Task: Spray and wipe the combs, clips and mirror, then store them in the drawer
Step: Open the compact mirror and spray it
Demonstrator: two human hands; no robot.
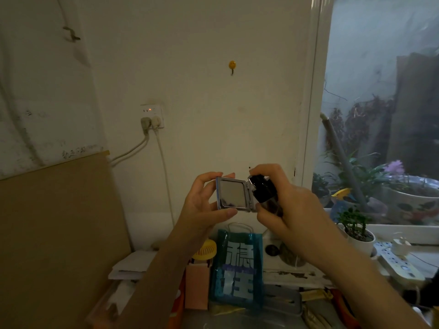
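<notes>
The left hand [202,200] pinches the small folding mirror [231,194] by its edges; the right hand [289,205] grips a black spray bottle [262,188]. The glass looks breakable.

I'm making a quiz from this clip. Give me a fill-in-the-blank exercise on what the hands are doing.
1. The left hand holds a small square ____, opened up.
2. The right hand grips a spray bottle whose colour is ____.
3. On the wall above hangs a yellow ____.
4. The potted plant stands by the ____.

Missing words: mirror; black; hook; window
</notes>
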